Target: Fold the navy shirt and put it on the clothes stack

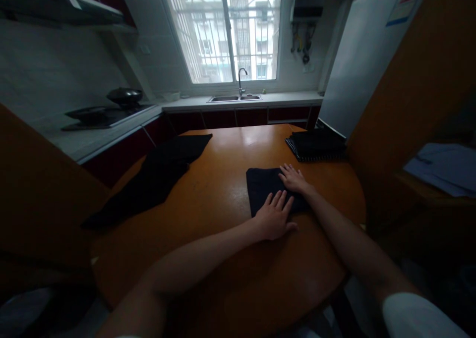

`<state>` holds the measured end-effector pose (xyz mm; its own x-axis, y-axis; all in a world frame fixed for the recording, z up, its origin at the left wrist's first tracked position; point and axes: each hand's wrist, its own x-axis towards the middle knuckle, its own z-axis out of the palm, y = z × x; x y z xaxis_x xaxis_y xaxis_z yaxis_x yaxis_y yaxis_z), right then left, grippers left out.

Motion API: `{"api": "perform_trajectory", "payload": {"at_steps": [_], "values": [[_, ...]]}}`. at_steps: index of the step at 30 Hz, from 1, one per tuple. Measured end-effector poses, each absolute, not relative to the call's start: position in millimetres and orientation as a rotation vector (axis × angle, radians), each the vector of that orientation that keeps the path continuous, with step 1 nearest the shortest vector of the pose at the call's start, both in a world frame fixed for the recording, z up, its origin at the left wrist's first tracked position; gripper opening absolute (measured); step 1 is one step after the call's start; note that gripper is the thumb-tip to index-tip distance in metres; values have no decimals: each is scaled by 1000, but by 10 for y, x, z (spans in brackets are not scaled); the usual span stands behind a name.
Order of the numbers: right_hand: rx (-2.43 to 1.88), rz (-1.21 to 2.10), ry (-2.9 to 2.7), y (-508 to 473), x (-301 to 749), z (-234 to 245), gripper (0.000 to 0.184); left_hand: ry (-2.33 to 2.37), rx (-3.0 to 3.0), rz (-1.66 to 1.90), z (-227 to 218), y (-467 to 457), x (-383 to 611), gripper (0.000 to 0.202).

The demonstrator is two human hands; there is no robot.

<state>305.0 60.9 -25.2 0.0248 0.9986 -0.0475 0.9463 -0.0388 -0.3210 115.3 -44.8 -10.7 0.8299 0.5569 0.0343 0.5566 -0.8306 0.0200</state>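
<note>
A dark navy folded garment (262, 183) lies flat on the wooden table (219, 189), right of its middle. My left hand (274, 218) rests on the near edge of the cloth, palm down with fingers spread. Farther back, my right hand (293, 178) lies flat on the upper right part of the same cloth, fingers stretched out. Neither hand grips it. Both hands and the right forearm cover part of the fabric, so its exact kind is hidden.
Spread along the table's left side is a black garment (156, 169). A stack of folded dark clothes (316, 145) sits at the back right. Behind the table are a counter with a sink (234, 98), a stove with a wok (124, 96) and a white fridge (366, 60).
</note>
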Motion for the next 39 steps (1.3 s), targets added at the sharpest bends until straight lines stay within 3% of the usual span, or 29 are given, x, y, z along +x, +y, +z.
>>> {"api": "perform_trajectory", "payload": {"at_steps": [3,6,9,12,18,29,39], "values": [[-2055,433,-1903,626,3152,-238,57,820,3005,40,3,-528,1135,79],[-2050,431,-1639,619,3314,-169,53,712,2969,93,204,-325,1135,59],[-2112,406,-1450,567,3474,-73,47,853,2949,324,333,90,1113,47],[-2139,500,-1374,484,3549,-6,35,1005,2938,270,284,454,1044,40],[-2153,753,-1320,387,3502,63,25,964,2960,171,64,578,964,41],[-2111,884,-1384,339,3335,143,24,986,2932,223,39,608,963,40],[-1738,1448,-1082,287,3378,229,9,958,2819,536,35,744,923,32]]}}
